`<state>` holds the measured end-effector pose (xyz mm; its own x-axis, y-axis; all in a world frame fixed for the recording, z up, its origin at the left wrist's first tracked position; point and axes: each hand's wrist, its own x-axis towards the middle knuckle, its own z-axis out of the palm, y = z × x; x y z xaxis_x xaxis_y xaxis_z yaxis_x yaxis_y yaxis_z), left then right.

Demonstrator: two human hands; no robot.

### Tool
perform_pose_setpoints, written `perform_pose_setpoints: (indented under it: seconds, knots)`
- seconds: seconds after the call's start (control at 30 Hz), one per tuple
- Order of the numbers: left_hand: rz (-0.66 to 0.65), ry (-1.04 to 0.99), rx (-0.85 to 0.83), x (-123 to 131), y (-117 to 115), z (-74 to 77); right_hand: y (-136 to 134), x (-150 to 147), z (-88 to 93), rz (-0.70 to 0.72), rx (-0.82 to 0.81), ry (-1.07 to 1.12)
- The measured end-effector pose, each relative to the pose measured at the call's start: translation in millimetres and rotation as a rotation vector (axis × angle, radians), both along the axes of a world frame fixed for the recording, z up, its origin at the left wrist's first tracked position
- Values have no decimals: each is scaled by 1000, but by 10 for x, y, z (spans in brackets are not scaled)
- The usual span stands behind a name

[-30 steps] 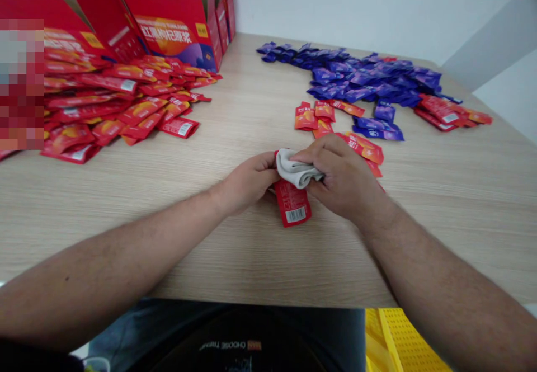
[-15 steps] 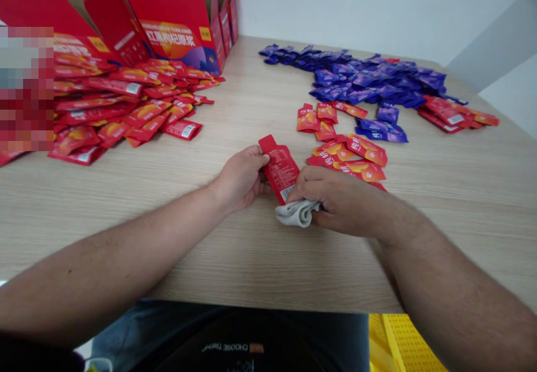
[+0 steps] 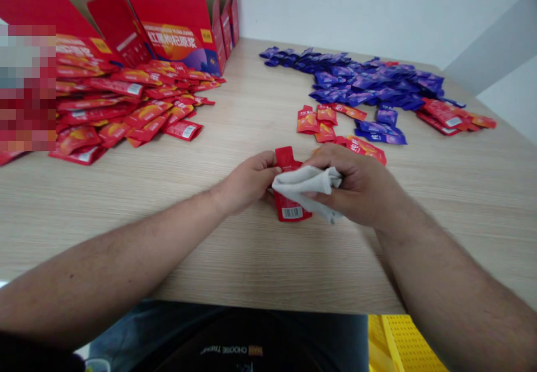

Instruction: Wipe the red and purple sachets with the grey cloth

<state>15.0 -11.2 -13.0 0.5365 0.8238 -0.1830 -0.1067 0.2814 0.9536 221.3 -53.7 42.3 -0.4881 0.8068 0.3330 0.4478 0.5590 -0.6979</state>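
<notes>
gripping red pouch (image 3: 287, 204), left hand (image 3: 250, 183) curled, right hand (image 3: 357, 186) clasping pale cloth (image 3: 304, 182)

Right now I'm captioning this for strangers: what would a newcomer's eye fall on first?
Likely the pale cloth in the right hand, over a red pouch in the left hand, near the picture's centre. Next, the purple pile towards the back right, and the tall red boxes at the upper left.

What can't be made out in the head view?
In the head view:
Middle of the held red pouch: covered by the pale cloth in the right hand.
Some fingertips of the left hand: behind the pouch.
Any digits by the barcode: too small.
Yellow crate: cut off by the bottom edge, partly behind the right forearm.
</notes>
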Motion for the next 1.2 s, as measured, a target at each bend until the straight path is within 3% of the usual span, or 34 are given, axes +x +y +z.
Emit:
perform_pose_setpoints:
  seconds: [0.1, 0.2, 0.33, 0.6, 0.8, 0.9, 1.03, 1.2]
  knots:
    - [-200, 55, 200, -27, -37, -17, 57, -26, -90, -321, 186, -139]
    - [-334, 84, 240, -54, -89, 18, 130, 14, -157, -551, 286, -174]
    - [-345, 25, 175, -69, -106, 53, 175, 64, -175, -671, 314, -160]
    - [-107, 186, 245, -223, 53, 142, 192, 89, -267, -505, 366, -251]
    - [118, 372, 418, -498, 358, 285, 257, 161, -398, -453, 360, -291]
    - [238, 491, 597, -713, 498, 447, 252, 163, -415, -443, 337, -279]
    - [414, 807, 918, -1117, 651, 787, 248, 139, -448, -445, 358, -250]
    - [685, 1164, 1050, -1735, 1003, 1147, 246, 110, -488, -424, 347, -237]
